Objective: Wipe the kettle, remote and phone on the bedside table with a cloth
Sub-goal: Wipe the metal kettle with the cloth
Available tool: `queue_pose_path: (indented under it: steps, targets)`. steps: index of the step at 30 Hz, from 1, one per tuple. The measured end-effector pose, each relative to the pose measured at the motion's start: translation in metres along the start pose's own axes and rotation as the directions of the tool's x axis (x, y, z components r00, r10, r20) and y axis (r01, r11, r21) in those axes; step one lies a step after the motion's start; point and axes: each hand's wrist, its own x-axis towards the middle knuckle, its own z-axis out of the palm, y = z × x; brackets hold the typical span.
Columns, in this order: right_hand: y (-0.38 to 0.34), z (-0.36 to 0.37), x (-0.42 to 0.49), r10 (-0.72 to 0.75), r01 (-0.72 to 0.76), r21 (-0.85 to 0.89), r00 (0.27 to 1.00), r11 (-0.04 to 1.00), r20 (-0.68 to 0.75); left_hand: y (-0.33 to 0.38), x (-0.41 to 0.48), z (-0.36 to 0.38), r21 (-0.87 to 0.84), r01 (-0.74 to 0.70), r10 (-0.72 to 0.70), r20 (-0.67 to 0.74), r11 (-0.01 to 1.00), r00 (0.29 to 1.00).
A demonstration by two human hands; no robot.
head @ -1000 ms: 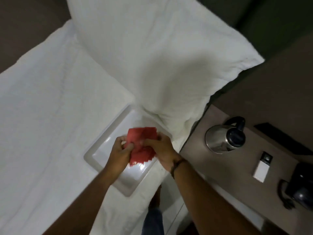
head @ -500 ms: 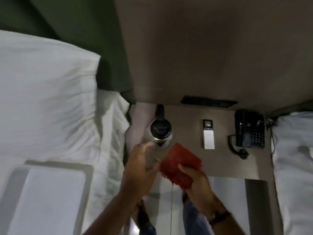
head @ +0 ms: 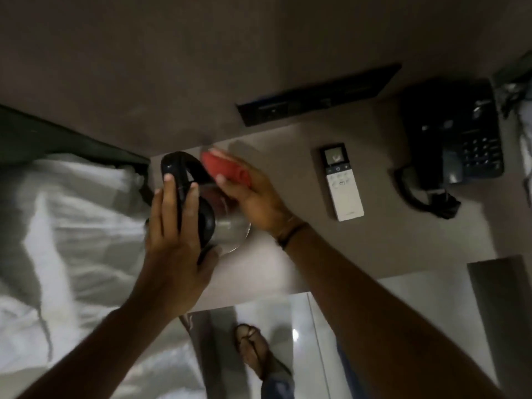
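Left hand (head: 175,240) is closing around the black handle of the kettle (head: 227,228), fingers (head: 168,197) lying along the top of the handle and the thumb tucked low near the base. Right hand (head: 253,194) is pinching a folded red cloth (head: 227,168) against the far side of the kettle, thumb on top and the cloth bunched under the fingers.

Kettle is standing on the tabletop (head: 288,254), at its bed-side end, just beside the white bedding (head: 72,220). Body is steel and rounded; lid is dark. The frame is motion-blurred, so whether the kettle is lifted or tilted cannot be told.

Handling judgement: polished steel is likely slippery under a dry cloth, and the shell is rigid, so firm rubbing should be safe. The handle is the sensible grip point, as the left hand is using it now. Weight depends on water inside, which cannot be seen. Cloth is soft and is conforming to the curve.

Right of the kettle, well apart, the white remote (head: 342,185) is lying flat on the tabletop. Farther right again, the black phone (head: 457,133) is sitting with its coiled cord (head: 417,194) trailing toward the remote. Both look untouched.
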Motion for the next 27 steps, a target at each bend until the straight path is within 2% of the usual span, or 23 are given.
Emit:
queue_pose_path:
  steps: [1, 3, 4, 7, 11, 14, 16, 17, 19, 22, 24, 27]
  targets:
    - [0.007, 0.008, 0.0, -0.061, 0.065, -0.082, 0.997, 0.995, 0.048, -0.001, 0.0, 0.001, -0.002, -0.01, 0.01, -0.009, 1.0, 1.0]
    - [0.025, 0.019, -0.007, -0.208, 0.206, -0.288, 0.978, 0.935, 0.022, -0.002, 0.001, 0.002, 0.0, -0.02, 0.02, -0.018, 1.0, 1.0]
    - [0.035, 0.024, -0.016, -0.252, 0.232, -0.318, 0.968, 0.919, -0.021, -0.002, 0.0, 0.002, -0.002, -0.02, 0.02, -0.013, 1.0, 1.0]
    - [0.072, 0.045, -0.062, -0.327, 0.283, -0.223, 0.925, 0.933, -0.195, 0.002, 0.0, 0.005, -0.031, -0.022, 0.021, -0.04, 0.999, 0.999]
    - [0.101, 0.099, -0.117, -0.292, 0.264, -0.127, 0.903, 0.956, -0.314, 0.004, 0.001, 0.005, -0.041, -0.03, 0.027, -0.071, 0.999, 0.997]
    - [0.085, 0.084, -0.099, -0.294, 0.284, -0.082, 0.895, 0.955, -0.336, 0.003, 0.001, 0.004, -0.039, -0.04, 0.038, -0.056, 0.998, 0.998]
    - [0.066, 0.053, -0.064, -0.322, 0.284, -0.173, 0.909, 0.943, -0.265, 0.003, 0.0, 0.004, -0.038, -0.027, 0.025, -0.05, 0.999, 0.998]
    - [0.055, 0.04, -0.042, -0.285, 0.246, -0.197, 0.937, 0.949, -0.203, 0.002, 0.0, 0.004, -0.04, -0.022, 0.02, -0.047, 0.999, 0.999]
    - [0.034, 0.022, 0.0, -0.099, 0.089, -0.096, 0.99, 0.991, -0.104, 0.002, 0.0, 0.003, -0.04, -0.027, 0.026, -0.031, 0.999, 0.999]
    - [0.039, 0.002, 0.038, 0.082, -0.089, 0.103, 0.994, 0.991, 0.075, 0.001, 0.0, 0.003, -0.032, -0.028, 0.027, -0.026, 0.999, 0.999]
    - [0.056, 0.0, 0.04, 0.076, -0.083, 0.171, 0.996, 0.982, 0.045, 0.001, -0.001, 0.003, -0.027, -0.019, 0.018, -0.027, 0.999, 0.999]
    - [0.086, 0.01, 0.007, -0.016, 0.056, 0.283, 0.99, 0.958, -0.14, 0.002, 0.0, 0.004, -0.036, -0.016, 0.016, -0.012, 0.999, 1.0]
